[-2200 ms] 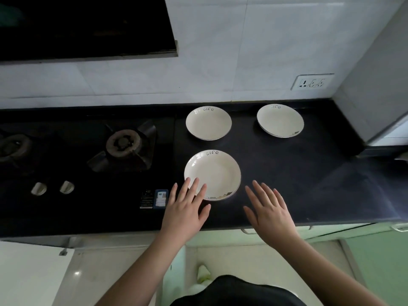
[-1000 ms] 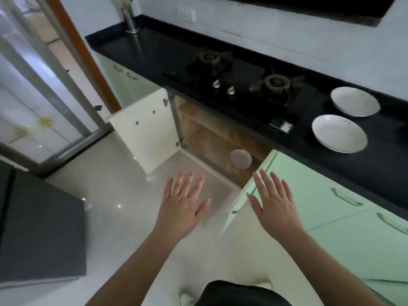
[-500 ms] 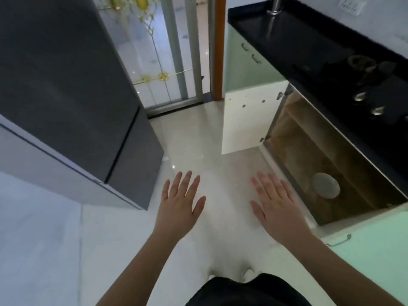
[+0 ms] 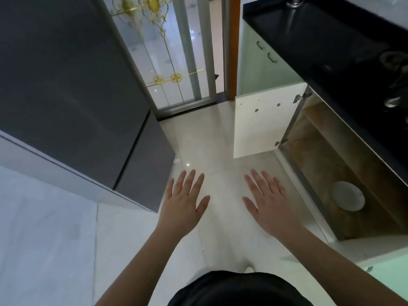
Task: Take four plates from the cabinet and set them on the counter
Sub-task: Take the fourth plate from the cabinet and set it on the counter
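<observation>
White, and probably a plate (image 4: 348,195), 1 disc lies on the open cabinet (image 4: 344,164) floor. Our left hand (image 4: 183,204) and right hand (image 4: 268,206) hover spread and empty; it is not yet on the desk (image 4: 320,34).

left hand (image 4: 183,203) flat, empty | right hand (image 4: 268,203) flat, empty | plate (image 4: 348,196) in open cabinet (image 4: 331,160)

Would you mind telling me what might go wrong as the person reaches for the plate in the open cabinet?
1. The open cabinet door juts into the floor space; a knee or arm might knock it.
2. The plate lies flat, low in the cabinet; the right hand may struggle to get a grip under its rim and could drop it.
</observation>
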`<action>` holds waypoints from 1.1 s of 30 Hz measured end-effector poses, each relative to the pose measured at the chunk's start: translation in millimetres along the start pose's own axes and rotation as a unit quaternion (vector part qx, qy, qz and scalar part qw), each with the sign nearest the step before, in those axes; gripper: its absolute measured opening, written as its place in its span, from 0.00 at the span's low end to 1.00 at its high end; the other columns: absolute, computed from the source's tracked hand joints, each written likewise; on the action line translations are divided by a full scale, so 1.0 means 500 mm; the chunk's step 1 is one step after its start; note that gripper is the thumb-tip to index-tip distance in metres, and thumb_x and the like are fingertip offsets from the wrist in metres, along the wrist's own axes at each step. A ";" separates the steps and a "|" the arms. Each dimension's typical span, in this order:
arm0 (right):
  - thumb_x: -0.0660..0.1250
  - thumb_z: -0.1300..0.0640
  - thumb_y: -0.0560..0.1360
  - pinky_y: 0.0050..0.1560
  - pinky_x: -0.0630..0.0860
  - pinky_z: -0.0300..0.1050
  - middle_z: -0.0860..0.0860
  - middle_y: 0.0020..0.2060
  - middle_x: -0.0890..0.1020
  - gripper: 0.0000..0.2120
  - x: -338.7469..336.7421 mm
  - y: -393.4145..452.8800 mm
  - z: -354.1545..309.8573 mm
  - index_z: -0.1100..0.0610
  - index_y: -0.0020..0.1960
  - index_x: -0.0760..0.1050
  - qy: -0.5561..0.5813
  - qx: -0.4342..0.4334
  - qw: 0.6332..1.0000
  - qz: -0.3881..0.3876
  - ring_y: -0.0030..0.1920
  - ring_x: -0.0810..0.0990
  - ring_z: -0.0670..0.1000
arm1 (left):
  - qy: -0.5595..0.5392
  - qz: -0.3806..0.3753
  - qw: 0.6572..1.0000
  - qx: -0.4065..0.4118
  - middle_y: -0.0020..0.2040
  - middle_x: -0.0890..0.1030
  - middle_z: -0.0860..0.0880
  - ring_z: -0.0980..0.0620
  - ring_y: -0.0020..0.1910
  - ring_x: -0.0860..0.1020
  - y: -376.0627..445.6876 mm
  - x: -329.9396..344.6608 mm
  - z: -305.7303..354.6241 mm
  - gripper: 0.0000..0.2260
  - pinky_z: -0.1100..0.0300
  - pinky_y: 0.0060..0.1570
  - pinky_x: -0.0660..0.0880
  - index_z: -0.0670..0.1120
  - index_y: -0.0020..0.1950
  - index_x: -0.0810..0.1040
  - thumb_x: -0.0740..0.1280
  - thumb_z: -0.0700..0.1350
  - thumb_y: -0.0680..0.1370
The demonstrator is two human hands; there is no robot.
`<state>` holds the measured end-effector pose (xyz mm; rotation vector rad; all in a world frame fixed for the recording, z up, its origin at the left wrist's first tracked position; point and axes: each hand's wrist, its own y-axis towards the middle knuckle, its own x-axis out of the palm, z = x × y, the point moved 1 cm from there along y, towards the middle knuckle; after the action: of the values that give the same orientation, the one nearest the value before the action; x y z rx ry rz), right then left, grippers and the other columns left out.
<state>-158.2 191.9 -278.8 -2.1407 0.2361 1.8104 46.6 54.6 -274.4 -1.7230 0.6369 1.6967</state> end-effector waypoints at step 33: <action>0.41 0.37 0.81 0.75 0.39 0.50 0.49 0.79 0.52 0.31 -0.018 0.074 0.124 0.51 0.80 0.47 0.034 0.475 0.873 0.105 0.79 0.46 0.52 | 0.033 -0.005 0.902 0.430 0.78 0.62 0.47 0.44 0.77 0.56 0.568 -0.052 0.165 0.30 0.46 0.74 0.52 0.49 0.79 0.59 0.45 0.60 0.80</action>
<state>-229.5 178.2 -283.8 -1.4746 1.1441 1.2641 -216.8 -82.2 -274.9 -1.1234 1.1829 1.0703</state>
